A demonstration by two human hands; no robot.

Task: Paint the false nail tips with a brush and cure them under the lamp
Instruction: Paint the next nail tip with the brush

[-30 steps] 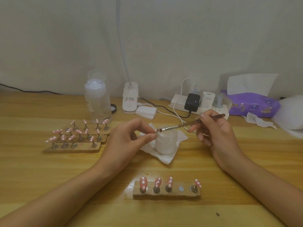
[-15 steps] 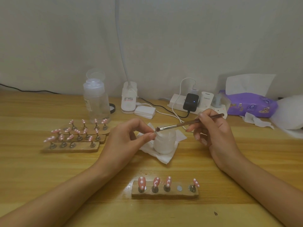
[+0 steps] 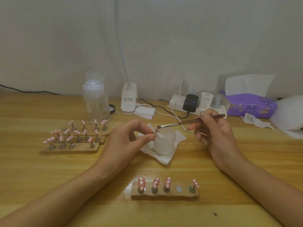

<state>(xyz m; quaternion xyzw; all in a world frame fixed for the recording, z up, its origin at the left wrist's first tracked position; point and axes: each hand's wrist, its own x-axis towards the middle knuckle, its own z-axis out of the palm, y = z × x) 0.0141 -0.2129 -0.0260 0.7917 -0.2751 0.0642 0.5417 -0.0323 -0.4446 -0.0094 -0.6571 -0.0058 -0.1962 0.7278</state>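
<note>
My left hand (image 3: pixel 126 140) pinches a small nail tip on its stand (image 3: pixel 156 131) between thumb and fingers, just left of a frosted white jar (image 3: pixel 164 143). My right hand (image 3: pixel 214 133) holds a thin brush (image 3: pixel 183 122) like a pen, its bristles just above and right of the held tip, over the jar. Near me lies a wooden holder (image 3: pixel 164 193) with several pink, white-dotted nail tips and one bare slot. The lamp (image 3: pixel 129 100) stands at the back, its white neck rising out of view.
Three more wooden holders with pink tips (image 3: pixel 77 138) lie at the left. A clear bottle (image 3: pixel 95 100) stands behind them. A tissue (image 3: pixel 164 157) lies under the jar. A power strip with chargers (image 3: pixel 191 103) and a purple wipes pack (image 3: pixel 250 106) sit at the back right.
The brush tip has shifted very slightly over the jar; both hands keep their grips and places.
</note>
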